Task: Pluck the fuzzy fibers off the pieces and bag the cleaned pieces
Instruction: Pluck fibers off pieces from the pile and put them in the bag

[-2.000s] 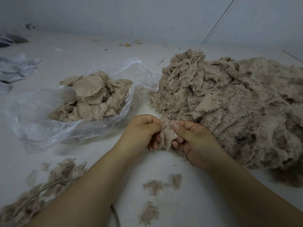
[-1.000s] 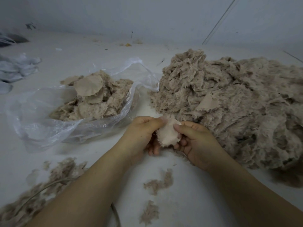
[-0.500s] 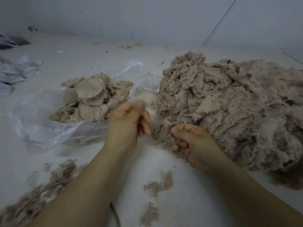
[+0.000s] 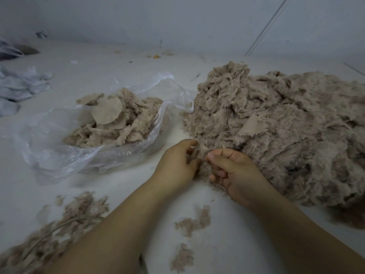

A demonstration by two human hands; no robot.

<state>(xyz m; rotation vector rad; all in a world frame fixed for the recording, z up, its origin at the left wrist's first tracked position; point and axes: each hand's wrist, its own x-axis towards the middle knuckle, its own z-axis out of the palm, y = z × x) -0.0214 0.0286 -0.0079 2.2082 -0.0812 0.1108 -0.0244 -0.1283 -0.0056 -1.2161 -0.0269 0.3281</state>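
Pale grey-white crumpled cloth lies at the far left edge of the white work surface. Near the front left corner sits a loose heap of plucked fuzz. Further right, a clear plastic bag lies open, holding beige cleaned pieces, one smooth round disc uppermost. Just right of the bag, the left hand has its fingers curled toward a small fuzzy piece at the front edge of the big pile; whether it actually grips the piece cannot be told. The right hand meets it there, thumb and forefinger pinching the same piece. Small fuzz tufts lie between the forearms. Filling the right side is the large pile of uncleaned fuzzy pieces.
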